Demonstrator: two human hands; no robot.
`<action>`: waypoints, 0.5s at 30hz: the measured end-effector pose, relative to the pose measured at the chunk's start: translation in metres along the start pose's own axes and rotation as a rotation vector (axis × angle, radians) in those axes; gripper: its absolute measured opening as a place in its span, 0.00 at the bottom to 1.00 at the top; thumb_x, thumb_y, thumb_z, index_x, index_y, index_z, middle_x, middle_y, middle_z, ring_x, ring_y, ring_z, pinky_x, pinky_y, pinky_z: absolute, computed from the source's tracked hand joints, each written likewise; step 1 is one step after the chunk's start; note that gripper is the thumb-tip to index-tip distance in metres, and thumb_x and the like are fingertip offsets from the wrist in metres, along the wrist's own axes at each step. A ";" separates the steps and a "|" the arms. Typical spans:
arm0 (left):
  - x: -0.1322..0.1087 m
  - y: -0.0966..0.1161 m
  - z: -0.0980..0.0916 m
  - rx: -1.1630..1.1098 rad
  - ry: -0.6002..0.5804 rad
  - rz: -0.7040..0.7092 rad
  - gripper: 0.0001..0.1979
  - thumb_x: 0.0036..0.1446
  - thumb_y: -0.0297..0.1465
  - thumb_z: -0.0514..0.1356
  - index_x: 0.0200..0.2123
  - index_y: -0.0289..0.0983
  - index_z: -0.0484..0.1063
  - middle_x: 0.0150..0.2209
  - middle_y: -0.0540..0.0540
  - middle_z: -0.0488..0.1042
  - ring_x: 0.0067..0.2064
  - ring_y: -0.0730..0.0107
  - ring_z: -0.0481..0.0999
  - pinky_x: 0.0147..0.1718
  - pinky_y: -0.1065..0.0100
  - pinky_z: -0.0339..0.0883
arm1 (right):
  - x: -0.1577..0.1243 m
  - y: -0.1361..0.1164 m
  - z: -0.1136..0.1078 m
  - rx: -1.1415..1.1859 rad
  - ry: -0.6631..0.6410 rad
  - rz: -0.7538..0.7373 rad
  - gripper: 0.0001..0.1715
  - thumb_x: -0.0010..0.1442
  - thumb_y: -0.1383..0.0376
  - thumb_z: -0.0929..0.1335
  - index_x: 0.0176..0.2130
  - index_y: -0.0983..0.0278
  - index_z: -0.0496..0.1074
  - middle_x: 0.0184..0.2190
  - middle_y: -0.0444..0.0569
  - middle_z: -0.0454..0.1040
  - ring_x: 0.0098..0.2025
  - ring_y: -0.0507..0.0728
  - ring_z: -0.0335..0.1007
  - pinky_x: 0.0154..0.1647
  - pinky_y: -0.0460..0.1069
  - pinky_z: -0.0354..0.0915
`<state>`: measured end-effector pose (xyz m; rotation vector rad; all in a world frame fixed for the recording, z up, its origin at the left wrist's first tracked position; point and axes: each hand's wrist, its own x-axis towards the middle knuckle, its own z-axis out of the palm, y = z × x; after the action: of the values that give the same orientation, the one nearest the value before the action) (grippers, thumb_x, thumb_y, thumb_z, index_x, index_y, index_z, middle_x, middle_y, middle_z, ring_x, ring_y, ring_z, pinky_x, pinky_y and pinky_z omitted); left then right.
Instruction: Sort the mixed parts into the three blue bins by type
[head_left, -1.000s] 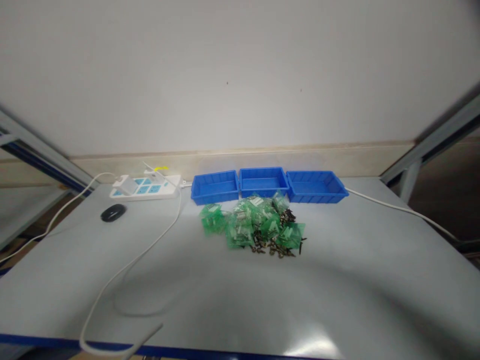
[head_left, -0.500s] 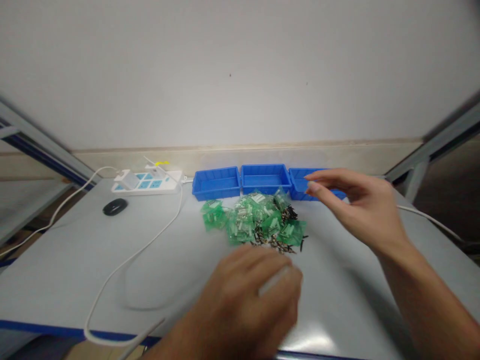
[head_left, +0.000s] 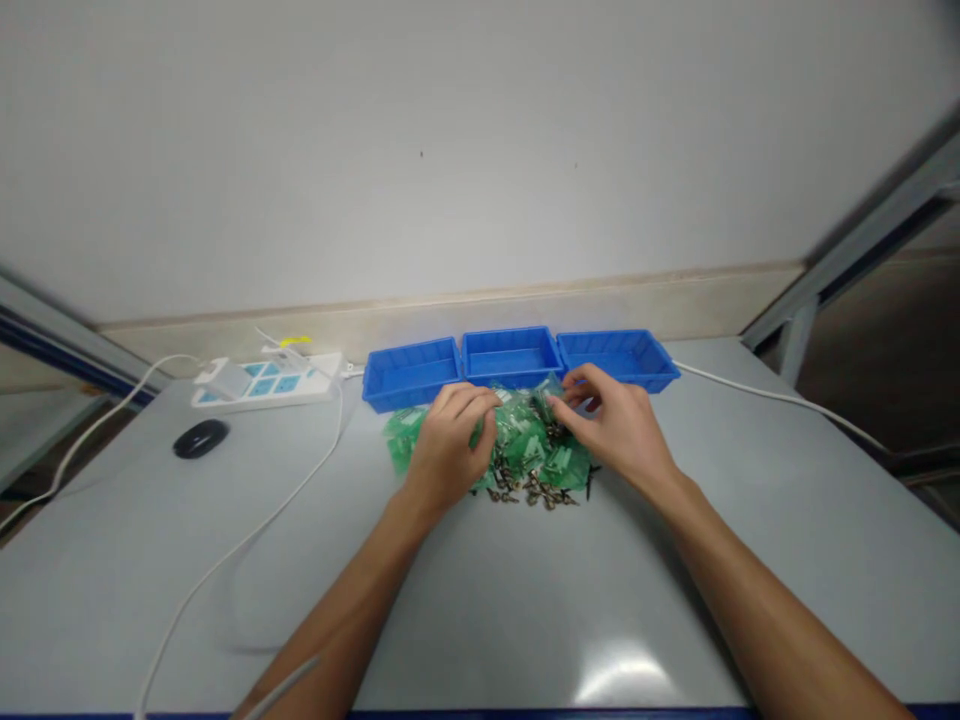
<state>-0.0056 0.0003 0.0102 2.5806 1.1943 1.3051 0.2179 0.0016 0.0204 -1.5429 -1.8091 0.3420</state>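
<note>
A heap of small green-tinted clear plastic bags (head_left: 529, 446) with white pieces inside lies mid-table. Loose small dark and brass-coloured metal parts (head_left: 549, 493) are scattered along its near edge. My left hand (head_left: 452, 440) is over the left side of the heap, fingers bent and apart from the thumb, with green plastic showing in the gap. On the heap's right, my right hand (head_left: 619, 418) has thumb and fingertips closed at the edge of a darker plastic bag (head_left: 550, 392). Part of that grip is hidden behind the hand.
Three blue bins, a left one (head_left: 412, 375), a middle one (head_left: 511, 355) and a right one (head_left: 616, 358), stand in a row behind the heap. A white power strip (head_left: 274, 382), a black mouse (head_left: 201, 438) and a white cable (head_left: 247, 538) are on the left. A wall rises behind.
Both hands have moved forward to the heap. The left came up from the near edge; the right moved down and left from in front of the right bin. The view has shifted slightly.
</note>
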 end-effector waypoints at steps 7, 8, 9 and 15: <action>0.004 0.011 -0.003 -0.048 -0.031 0.007 0.09 0.65 0.24 0.56 0.45 0.36 0.75 0.46 0.41 0.79 0.51 0.57 0.74 0.54 0.51 0.71 | 0.001 0.004 0.005 0.021 0.025 -0.060 0.07 0.59 0.61 0.72 0.38 0.61 0.72 0.31 0.47 0.79 0.33 0.59 0.76 0.36 0.52 0.69; 0.003 0.011 -0.003 -0.043 -0.023 0.004 0.09 0.65 0.24 0.57 0.45 0.36 0.75 0.46 0.41 0.79 0.51 0.57 0.74 0.54 0.51 0.71 | 0.001 0.001 0.002 0.000 0.067 -0.094 0.07 0.59 0.61 0.72 0.37 0.61 0.72 0.31 0.48 0.79 0.33 0.59 0.76 0.37 0.53 0.68; 0.003 0.010 -0.003 -0.036 -0.011 0.001 0.09 0.65 0.24 0.57 0.45 0.36 0.75 0.46 0.42 0.79 0.51 0.57 0.74 0.54 0.51 0.71 | 0.000 -0.005 -0.003 -0.016 0.118 -0.141 0.06 0.60 0.61 0.72 0.36 0.61 0.73 0.32 0.49 0.78 0.34 0.60 0.75 0.38 0.55 0.68; 0.003 0.008 -0.007 -0.008 0.020 -0.006 0.08 0.65 0.24 0.57 0.45 0.36 0.75 0.46 0.42 0.79 0.51 0.57 0.73 0.53 0.53 0.71 | -0.042 -0.089 -0.058 0.438 0.148 -0.323 0.07 0.63 0.61 0.69 0.31 0.55 0.74 0.27 0.47 0.75 0.30 0.60 0.73 0.31 0.55 0.69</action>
<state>-0.0037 -0.0053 0.0195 2.5626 1.1959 1.3349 0.1913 -0.0740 0.1015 -0.9349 -1.6929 0.4212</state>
